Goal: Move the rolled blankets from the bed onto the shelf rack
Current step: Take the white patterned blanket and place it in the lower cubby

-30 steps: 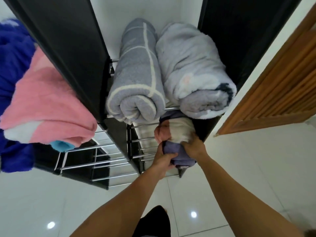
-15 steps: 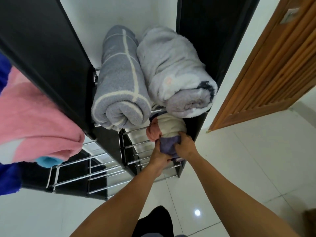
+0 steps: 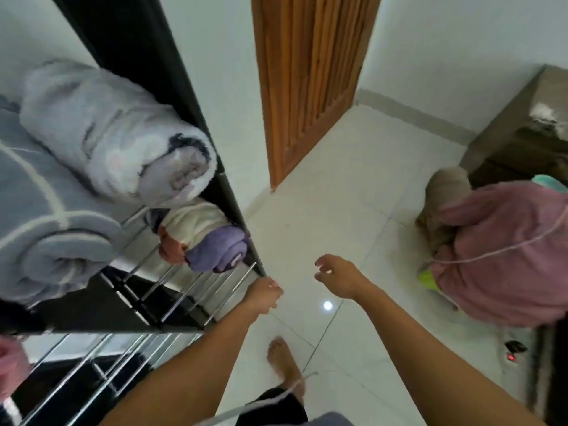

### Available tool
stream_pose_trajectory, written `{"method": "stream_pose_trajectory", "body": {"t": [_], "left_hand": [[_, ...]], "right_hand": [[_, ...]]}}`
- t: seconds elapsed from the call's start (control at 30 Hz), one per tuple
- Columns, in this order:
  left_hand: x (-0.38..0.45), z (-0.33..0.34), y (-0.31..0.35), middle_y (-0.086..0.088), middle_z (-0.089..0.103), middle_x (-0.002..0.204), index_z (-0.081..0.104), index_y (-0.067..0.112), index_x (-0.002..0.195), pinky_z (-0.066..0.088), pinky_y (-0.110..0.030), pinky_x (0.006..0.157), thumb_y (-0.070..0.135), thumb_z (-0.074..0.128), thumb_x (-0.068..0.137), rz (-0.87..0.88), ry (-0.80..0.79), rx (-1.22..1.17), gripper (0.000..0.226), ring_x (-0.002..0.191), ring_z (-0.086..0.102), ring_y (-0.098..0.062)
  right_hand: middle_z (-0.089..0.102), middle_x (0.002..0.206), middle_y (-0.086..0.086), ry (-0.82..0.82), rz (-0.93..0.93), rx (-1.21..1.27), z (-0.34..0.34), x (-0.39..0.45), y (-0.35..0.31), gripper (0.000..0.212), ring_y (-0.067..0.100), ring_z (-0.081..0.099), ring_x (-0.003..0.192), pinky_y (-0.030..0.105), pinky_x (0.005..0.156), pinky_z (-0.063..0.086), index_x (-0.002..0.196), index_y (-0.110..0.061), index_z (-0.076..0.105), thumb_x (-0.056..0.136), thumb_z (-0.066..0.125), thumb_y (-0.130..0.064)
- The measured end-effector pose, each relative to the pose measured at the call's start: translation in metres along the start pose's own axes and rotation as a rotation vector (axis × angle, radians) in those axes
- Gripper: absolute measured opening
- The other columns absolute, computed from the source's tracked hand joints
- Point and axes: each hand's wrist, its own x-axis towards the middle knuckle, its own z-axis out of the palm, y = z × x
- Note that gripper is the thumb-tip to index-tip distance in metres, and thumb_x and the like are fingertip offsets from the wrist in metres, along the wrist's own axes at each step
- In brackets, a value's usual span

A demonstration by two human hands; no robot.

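Observation:
A purple, white and orange rolled blanket lies on a lower wire tier of the black shelf rack. Above it rest a fluffy pale grey roll and a grey roll with white lines. My left hand hovers just off the rack's front corner, fingers loosely curled, holding nothing. My right hand is out over the floor with fingers spread and empty. A pink rolled blanket lies at the right with a beige one behind it.
A wooden door stands behind the rack on the right of it. White tiled floor spreads between rack and the brown bed edge. My bare foot is on the floor below my hands. More pink fabric shows at the lower left.
Both hands have let go of the purple roll, which now stays on the lower tier, and pulled back. The view has swung right toward the door and bed.

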Motion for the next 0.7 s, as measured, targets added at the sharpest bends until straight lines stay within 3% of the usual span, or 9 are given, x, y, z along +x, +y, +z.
{"method": "stream_pose_trajectory", "body": {"t": [0.1,0.23,0.33,0.53,0.7], "left_hand": [[-0.012,0.062,0.030,-0.002,0.058,0.074,0.052,0.022,0.074,0.036,-0.019,0.048,0.009,0.055,0.083,0.134,-0.092,0.199,0.016,0.056,0.056,-0.014],[-0.063,0.174,0.071,-0.007,0.061,0.084,0.055,0.022,0.077,0.037,-0.021,0.050,0.012,0.057,0.085,0.373,-0.314,0.436,0.013,0.061,0.057,-0.015],[-0.125,0.273,0.076,-0.002,0.057,0.077,0.056,0.018,0.085,0.035,-0.022,0.050,0.015,0.056,0.086,0.528,-0.475,0.602,0.003,0.060,0.055,-0.014],[-0.263,0.464,0.026,0.000,0.053,0.071,0.051,0.021,0.078,0.034,-0.020,0.046,0.012,0.053,0.092,0.735,-0.826,0.916,0.017,0.052,0.052,-0.010],[-0.367,0.571,-0.041,0.004,0.055,0.074,0.051,0.018,0.092,0.038,-0.019,0.048,0.019,0.053,0.094,0.839,-1.140,1.242,0.003,0.057,0.055,-0.009]], "right_hand": [[0.061,0.123,0.006,0.156,0.124,0.122,-0.020,-0.070,0.083,0.035,0.022,0.056,0.115,0.021,0.084,0.036,0.125,-0.016,0.055,0.092,0.054,-0.026],[0.064,0.102,0.004,0.399,0.291,0.337,-0.029,-0.184,0.192,0.028,0.019,0.060,0.094,0.021,0.067,0.044,0.116,-0.014,0.060,0.089,0.057,-0.023],[0.066,0.098,0.007,0.612,0.377,0.567,-0.019,-0.289,0.262,0.023,0.021,0.064,0.092,0.028,0.074,0.048,0.111,-0.013,0.059,0.089,0.057,-0.022],[0.058,0.084,0.002,0.802,0.494,0.987,0.045,-0.490,0.360,0.005,0.010,0.056,0.070,0.021,0.057,0.040,0.096,-0.018,0.057,0.091,0.056,-0.017],[0.065,0.092,0.005,1.230,0.617,1.227,0.081,-0.593,0.410,0.013,0.014,0.062,0.077,0.022,0.065,0.048,0.102,-0.013,0.061,0.091,0.055,-0.017]]}}
